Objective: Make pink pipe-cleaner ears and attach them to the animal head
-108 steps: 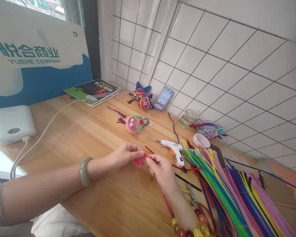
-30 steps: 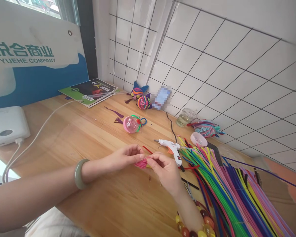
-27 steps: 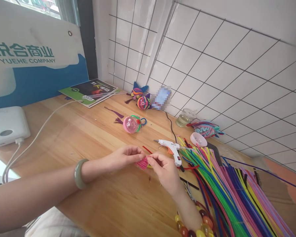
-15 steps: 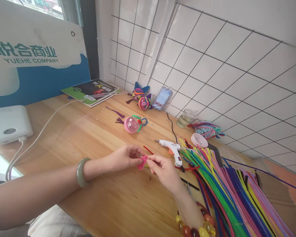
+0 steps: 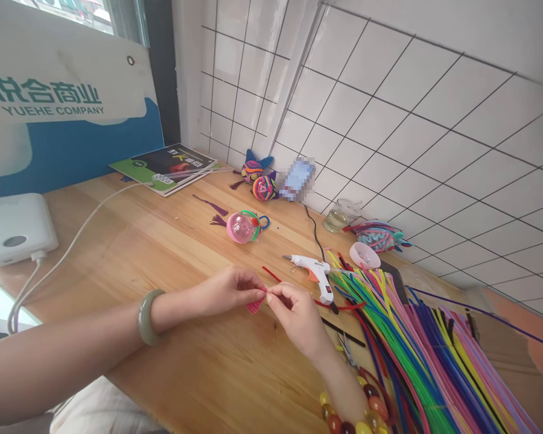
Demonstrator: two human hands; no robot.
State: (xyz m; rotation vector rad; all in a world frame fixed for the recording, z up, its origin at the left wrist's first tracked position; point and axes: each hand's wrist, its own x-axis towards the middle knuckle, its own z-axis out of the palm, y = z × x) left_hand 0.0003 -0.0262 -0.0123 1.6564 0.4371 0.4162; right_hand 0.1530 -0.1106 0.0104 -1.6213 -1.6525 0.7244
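Observation:
Between my two hands is a small pink fuzzy piece [image 5: 254, 307], apparently bent pipe cleaner, mostly covered by fingers. My left hand [image 5: 235, 290] pinches it from the left, with a pale green bangle on that wrist. From the right, the thumb and forefinger of my right hand [image 5: 294, 307] close at its upper edge; fingertips of both hands meet there. Beyond the hands lies a clear ball [image 5: 242, 228] with a pink rim, green and blue pipe cleaner and a purple tassel. A white glue gun [image 5: 314, 274] rests just past my right hand.
Bundles of coloured pipe cleaners [image 5: 416, 337] cover the right side, with scissors [image 5: 347, 352] beside my right forearm. Along the wall stand a glass jar [image 5: 339, 217], a pink lid [image 5: 364, 255] and finished fuzzy ornaments [image 5: 265, 188]. A white power bank [image 5: 15, 229] and booklet [image 5: 172, 166] are at left.
My fingertips have drawn closer together over the pink piece, covering more of it. My right hand has shifted slightly left, and the scissors show more beside the forearm.

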